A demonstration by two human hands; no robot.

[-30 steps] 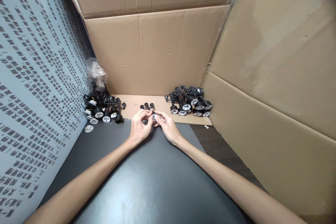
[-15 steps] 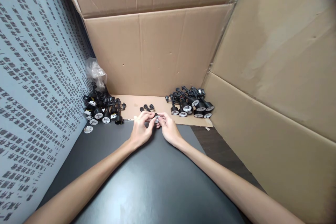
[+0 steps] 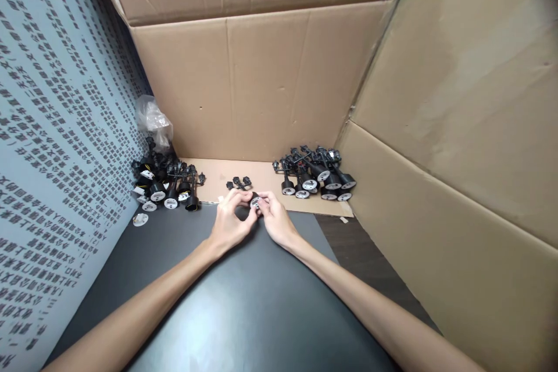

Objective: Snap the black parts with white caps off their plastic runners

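Observation:
Between both hands is a small black model street lamp, its round base point(image 3: 255, 202) turned so that the white disc on its underside faces me. My left hand point(image 3: 228, 220) pinches the base from the left with thumb and fingers. From the right, my right hand point(image 3: 276, 221) grips the same base, its thumb on or beside the white disc. Just beyond the fingers are black lantern heads point(image 3: 239, 182); they seem to belong to this lamp, though my fingers hide the post.
A pile of black model lamps point(image 3: 171, 186) with loose wires lies at left, near a loose white disc point(image 3: 140, 220) and a clear plastic bag point(image 3: 153, 119). More lamps point(image 3: 310, 173) lie at right on a cardboard strip point(image 3: 213, 177). Cardboard walls point(image 3: 270, 81) stand behind and right.
The view has shifted slightly. The lamp base has tilted a little so that more of its white disc shows, and both hands keep their hold on it.

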